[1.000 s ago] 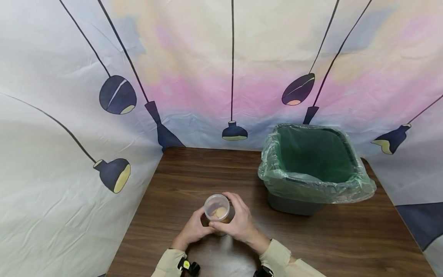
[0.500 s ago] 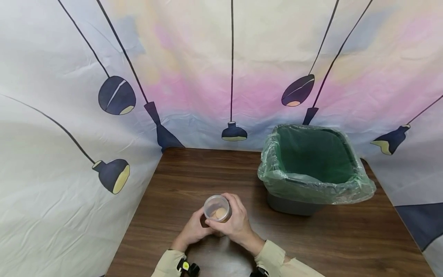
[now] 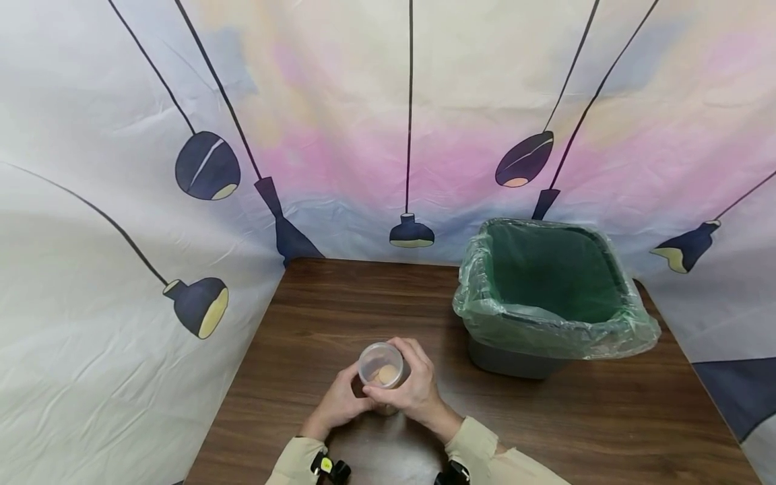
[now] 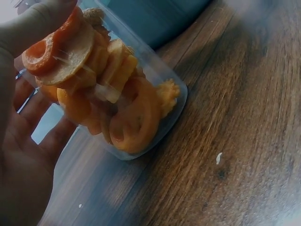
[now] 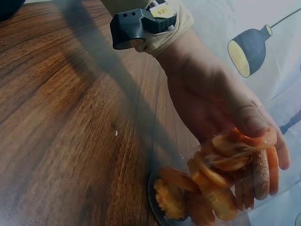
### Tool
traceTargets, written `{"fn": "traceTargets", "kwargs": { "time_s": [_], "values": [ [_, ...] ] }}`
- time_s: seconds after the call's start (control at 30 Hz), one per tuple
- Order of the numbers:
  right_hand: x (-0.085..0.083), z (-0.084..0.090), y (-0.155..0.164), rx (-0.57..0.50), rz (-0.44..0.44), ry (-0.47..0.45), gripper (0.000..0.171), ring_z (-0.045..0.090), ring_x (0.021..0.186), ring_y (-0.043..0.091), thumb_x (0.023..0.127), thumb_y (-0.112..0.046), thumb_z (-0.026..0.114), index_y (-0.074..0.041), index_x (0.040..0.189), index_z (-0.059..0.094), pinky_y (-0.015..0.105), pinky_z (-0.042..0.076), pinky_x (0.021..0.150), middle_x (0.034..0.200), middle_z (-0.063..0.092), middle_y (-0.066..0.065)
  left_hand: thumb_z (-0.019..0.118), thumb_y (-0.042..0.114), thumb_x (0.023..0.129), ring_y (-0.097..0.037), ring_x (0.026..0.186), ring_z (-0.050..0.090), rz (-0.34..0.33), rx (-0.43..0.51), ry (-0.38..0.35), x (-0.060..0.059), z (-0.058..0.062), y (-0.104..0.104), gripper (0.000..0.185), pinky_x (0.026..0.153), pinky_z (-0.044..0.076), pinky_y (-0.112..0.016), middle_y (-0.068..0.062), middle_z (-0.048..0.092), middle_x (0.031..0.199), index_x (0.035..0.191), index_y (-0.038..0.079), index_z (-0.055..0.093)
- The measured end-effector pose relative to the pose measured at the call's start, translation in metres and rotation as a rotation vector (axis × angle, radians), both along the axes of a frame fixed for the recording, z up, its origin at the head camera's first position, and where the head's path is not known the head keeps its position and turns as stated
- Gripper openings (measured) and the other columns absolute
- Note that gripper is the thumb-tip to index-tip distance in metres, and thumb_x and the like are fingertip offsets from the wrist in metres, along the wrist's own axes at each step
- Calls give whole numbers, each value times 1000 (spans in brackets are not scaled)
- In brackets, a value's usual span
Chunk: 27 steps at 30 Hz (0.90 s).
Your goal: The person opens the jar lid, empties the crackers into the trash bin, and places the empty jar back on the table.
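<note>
**Beige sleeves, black wrist devices**

The person wears a long-sleeved beige top. The left sleeve (image 3: 295,461) ends in a snug cuff, and the right sleeve (image 3: 479,448) looks the same. A black plastic wrist device (image 5: 136,27) is strapped over the left cuff and bears a small yellow label with dark lettering. Another black device (image 3: 451,473) sits at the right wrist. Both hands are bare.

Clear glossy plastic container (image 3: 380,367); dark wood-grain table (image 3: 339,303), smooth; thin crinkled green plastic liner (image 3: 485,316); creased cloth backdrop (image 3: 91,377).
</note>
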State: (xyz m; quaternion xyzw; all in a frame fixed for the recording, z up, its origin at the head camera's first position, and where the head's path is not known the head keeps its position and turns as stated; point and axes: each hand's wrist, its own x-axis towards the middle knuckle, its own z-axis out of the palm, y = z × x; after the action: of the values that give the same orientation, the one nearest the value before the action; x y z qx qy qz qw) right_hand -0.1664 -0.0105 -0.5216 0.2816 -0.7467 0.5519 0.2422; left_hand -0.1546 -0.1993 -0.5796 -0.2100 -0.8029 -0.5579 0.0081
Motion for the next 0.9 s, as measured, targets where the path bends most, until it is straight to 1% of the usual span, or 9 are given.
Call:
{"fn": "traceTargets", "kwargs": {
  "time_s": [0.1,0.2,0.3,0.43,0.53,0.63,0.7,0.8,0.9],
  "values": [
    [4,20,2,-16,27,14,71,64,87,30,54,-30,94,1,110,64,41,54,75,100,65,15,84,18,76,-23,114,60,-3,15,2,-1,1,1,61,100,45,-30,-17,64,124,130,16,57],
    [6,29,4,-12,59,-16,70,64,87,34,51,-22,94,3,109,64,43,54,75,100,64,18,84,12,75,-26,113,60,-2,20,7,-1,3,2,61,98,47,-29,-15,64,124,130,12,57],
    [-1,13,5,6,81,-52,75,64,89,34,48,-21,95,0,112,64,44,54,75,103,64,17,83,6,74,-21,113,61,-1,5,25,2,14,5,61,96,47,-28,-14,65,123,129,6,57],
    [-9,-3,8,37,106,-57,77,65,92,29,50,-30,96,-7,117,64,41,55,77,107,64,12,83,8,74,-14,114,59,-10,-4,28,6,31,7,60,96,47,-28,-13,65,123,128,3,57],
    [-12,-4,11,74,127,-62,76,65,94,22,54,-37,95,-12,119,64,36,54,80,109,64,6,84,11,75,-21,114,61,-20,-2,3,7,35,7,60,95,48,-28,-14,65,123,128,3,57],
    [-15,0,15,113,170,-89,75,63,96,17,57,-41,93,-17,121,62,31,53,82,110,63,1,85,13,74,-30,111,62,-19,-6,-10,7,34,6,62,93,49,-28,-14,65,122,128,2,57],
    [-18,2,17,136,207,-113,74,62,97,14,59,-41,92,-18,122,61,30,53,83,111,62,0,86,13,73,-33,110,62,-6,-10,-27,6,26,4,63,91,50,-28,-17,65,122,129,3,57],
    [-21,4,21,167,259,-136,74,60,99,13,61,-40,91,-18,124,60,30,53,84,113,60,0,86,13,73,-30,110,62,12,-22,-41,2,12,2,65,91,50,-27,-18,65,122,130,5,57],
    [-25,5,24,180,313,-161,75,59,101,14,62,-37,91,-18,126,58,31,52,85,116,59,0,86,14,73,-27,111,61,14,-32,-27,-1,2,1,66,91,49,-28,-17,64,123,131,7,56]
  ]
}}
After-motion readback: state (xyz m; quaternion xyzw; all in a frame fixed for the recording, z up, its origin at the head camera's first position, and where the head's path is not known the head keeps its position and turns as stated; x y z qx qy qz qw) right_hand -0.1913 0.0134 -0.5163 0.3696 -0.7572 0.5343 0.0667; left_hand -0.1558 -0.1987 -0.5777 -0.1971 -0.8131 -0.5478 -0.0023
